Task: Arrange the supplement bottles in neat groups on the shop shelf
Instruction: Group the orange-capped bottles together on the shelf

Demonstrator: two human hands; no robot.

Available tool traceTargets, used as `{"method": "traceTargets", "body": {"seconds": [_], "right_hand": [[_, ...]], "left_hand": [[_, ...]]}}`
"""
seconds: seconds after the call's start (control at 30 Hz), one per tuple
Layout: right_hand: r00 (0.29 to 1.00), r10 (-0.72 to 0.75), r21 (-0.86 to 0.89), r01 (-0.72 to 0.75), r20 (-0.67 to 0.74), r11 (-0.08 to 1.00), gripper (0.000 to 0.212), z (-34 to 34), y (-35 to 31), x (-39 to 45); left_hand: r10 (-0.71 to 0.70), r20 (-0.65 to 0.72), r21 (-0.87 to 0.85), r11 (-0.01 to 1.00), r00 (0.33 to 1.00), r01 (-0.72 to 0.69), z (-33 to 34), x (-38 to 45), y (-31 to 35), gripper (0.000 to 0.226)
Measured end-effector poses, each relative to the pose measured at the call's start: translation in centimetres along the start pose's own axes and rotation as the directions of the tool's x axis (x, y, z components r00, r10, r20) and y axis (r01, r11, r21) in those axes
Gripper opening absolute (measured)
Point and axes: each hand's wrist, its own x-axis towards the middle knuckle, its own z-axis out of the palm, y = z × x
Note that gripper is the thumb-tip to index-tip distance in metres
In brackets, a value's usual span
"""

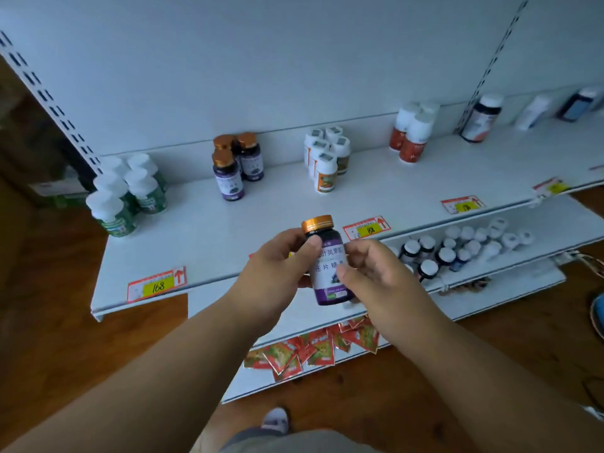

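A dark bottle (327, 256) with a purple label and copper cap is held upright in front of the top shelf (202, 237). My left hand (277, 269) grips its left side, thumb across the label. My right hand (369, 273) pinches its right side. On the shelf stand groups: green-labelled white-capped bottles (127, 194) at the left, three matching purple bottles (237, 165), orange-labelled white bottles (325, 156), and red bottles (411, 132) further right.
A lower shelf holds several dark and white-capped bottles (457, 250). Red sachets (310, 349) lie on the bottom shelf. Price tags (157, 284) line the shelf edge. More bottles (482, 117) stand at the far right. Wooden floor lies around.
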Motion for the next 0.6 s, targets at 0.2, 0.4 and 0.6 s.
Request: {"method": "traceTargets", "body": {"seconds": [0.2, 0.4, 0.6], "right_hand": [[0.996, 0.018, 0.085, -0.025, 0.084, 0.996, 0.033, 3.3, -3.1, 5.1], [0.997, -0.034, 0.092, 0.028, 0.066, 0.995, 0.052, 5.6, -5.3, 9.0], [0.97, -0.098, -0.146, 0.133, 0.221, 0.98, 0.063, 5.5, -5.8, 14.5]], "left_hand": [[0.038, 0.024, 0.107, 0.993, 0.999, -0.041, -5.7, 2.3, 2.2, 0.024], [0.082, -0.035, 0.185, 0.98, 0.996, -0.074, -9.2, 3.3, 2.2, 0.065], [0.125, -0.164, 0.353, 0.934, 0.978, -0.06, -10.1, 6.5, 1.4, 0.076]]}}
